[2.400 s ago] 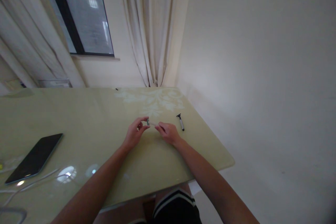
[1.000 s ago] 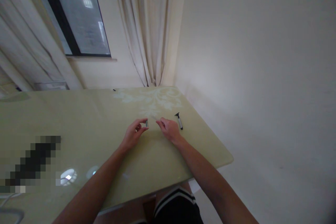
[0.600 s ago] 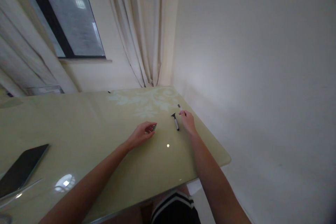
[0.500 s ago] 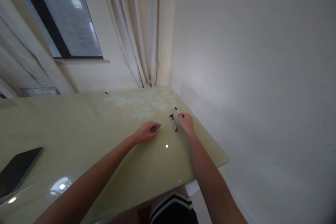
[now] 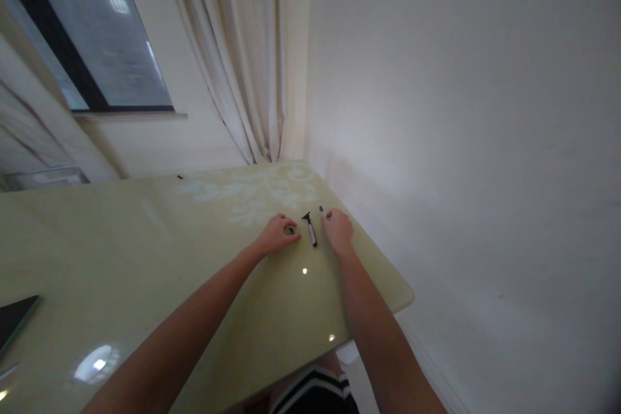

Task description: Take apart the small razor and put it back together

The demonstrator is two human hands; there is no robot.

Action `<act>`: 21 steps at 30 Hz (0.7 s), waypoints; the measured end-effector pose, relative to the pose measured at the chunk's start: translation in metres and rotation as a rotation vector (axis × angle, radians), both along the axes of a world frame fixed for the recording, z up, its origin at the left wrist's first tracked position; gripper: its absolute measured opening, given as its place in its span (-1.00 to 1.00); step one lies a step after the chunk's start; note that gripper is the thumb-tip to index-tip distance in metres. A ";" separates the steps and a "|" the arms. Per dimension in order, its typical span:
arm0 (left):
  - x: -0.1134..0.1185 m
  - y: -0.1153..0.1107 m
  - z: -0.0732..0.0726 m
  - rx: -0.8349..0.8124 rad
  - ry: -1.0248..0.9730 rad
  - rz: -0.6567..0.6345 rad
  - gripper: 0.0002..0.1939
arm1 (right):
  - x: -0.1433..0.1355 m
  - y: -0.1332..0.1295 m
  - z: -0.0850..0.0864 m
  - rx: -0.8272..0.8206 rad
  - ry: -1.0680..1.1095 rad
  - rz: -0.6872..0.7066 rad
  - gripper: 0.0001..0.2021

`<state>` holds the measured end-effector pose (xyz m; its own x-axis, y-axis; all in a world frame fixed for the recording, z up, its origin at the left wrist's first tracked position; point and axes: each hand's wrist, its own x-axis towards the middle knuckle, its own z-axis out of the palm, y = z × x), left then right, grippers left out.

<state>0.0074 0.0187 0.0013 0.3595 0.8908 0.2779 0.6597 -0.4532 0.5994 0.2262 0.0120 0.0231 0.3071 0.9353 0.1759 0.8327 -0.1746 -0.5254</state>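
Note:
A razor (image 5: pixel 311 231) with a black head and a grey-and-black handle lies on the table between my two hands. My left hand (image 5: pixel 278 234), just left of it, has its thumb and fingers curled around a small, shiny metallic object (image 5: pixel 292 230), whose kind is too small to make out. On the razor's other side, my right hand (image 5: pixel 338 230) is closed on a slim toothbrush (image 5: pixel 321 209). Its dark head pokes out beyond the fingers, while most of the pale handle is hidden by the hand.
The glossy yellow-green table (image 5: pixel 233 310) has its right edge near a white wall (image 5: pixel 460 142). A dark flat device (image 5: pixel 17 320) lies at the far left. Near the back edge is a small black item (image 5: pixel 180 176). Curtains (image 5: pixel 242 65) hang behind the table.
The view has turned a little to the right. My left hand has come closer to the razor, its grip on the small metallic object shifting. My right hand has turned slightly with the toothbrush.

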 end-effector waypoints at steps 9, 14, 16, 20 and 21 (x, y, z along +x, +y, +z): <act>0.001 -0.014 -0.011 -0.013 -0.064 0.010 -0.65 | -0.003 -0.005 0.004 -0.085 -0.022 0.044 -0.83; -0.003 -0.017 -0.010 -0.048 -0.059 0.061 -0.57 | -0.002 -0.002 0.001 -0.082 -0.056 0.033 -0.80; -0.003 -0.018 -0.010 -0.065 -0.054 0.071 -0.59 | -0.001 -0.001 0.000 -0.077 -0.059 0.027 -0.80; -0.005 -0.018 -0.008 -0.105 -0.051 0.078 -0.60 | 0.000 -0.001 -0.002 -0.058 -0.064 0.033 -0.80; -0.006 -0.018 -0.008 -0.114 -0.051 0.081 -0.60 | 0.000 -0.001 -0.002 -0.054 -0.065 0.036 -0.80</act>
